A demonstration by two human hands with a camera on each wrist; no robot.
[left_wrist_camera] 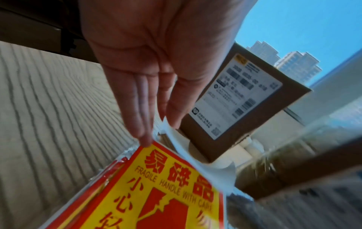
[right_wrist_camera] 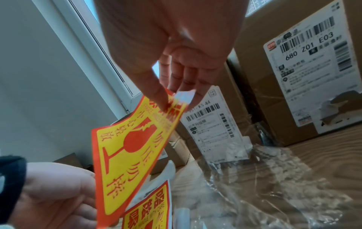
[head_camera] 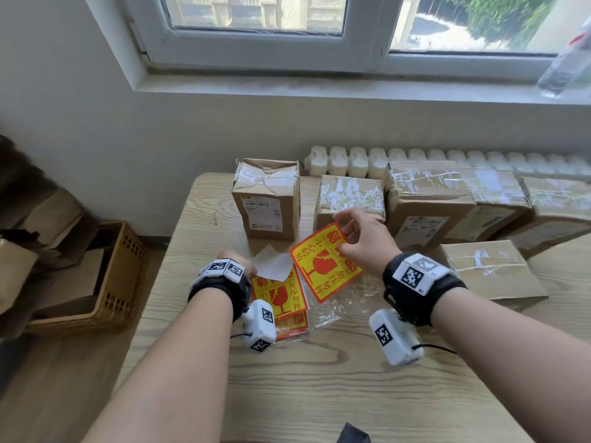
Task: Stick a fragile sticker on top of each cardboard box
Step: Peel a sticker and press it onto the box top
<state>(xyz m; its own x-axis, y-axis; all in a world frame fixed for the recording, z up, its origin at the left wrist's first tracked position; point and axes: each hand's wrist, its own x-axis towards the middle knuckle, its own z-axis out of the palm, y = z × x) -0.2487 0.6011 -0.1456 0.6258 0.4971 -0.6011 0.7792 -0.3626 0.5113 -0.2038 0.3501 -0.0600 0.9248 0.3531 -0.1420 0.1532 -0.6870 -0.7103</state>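
Note:
My right hand (head_camera: 343, 243) pinches the top edge of a yellow and red fragile sticker (head_camera: 326, 266) and holds it tilted above the table; the right wrist view shows thumb and fingers (right_wrist_camera: 172, 96) closed on the sticker (right_wrist_camera: 133, 147). My left hand (head_camera: 238, 262) pinches a curled white backing sheet (head_camera: 273, 266) with nearly straight fingers (left_wrist_camera: 146, 136), over a stack of fragile stickers (left_wrist_camera: 166, 193). Several taped cardboard boxes stand along the back: a tall one (head_camera: 267, 199), a lower one (head_camera: 348, 199) just beyond the right hand, a wide one (head_camera: 425, 199). No sticker shows on their tops.
The sticker stack (head_camera: 281, 298) lies on crumpled clear plastic wrap (head_camera: 335, 310) on the wooden table (head_camera: 319, 394). A flat box (head_camera: 489, 270) sits at the front right. A wicker basket (head_camera: 108, 276) stands on the floor to the left. A white radiator (head_camera: 415, 158) runs behind the boxes.

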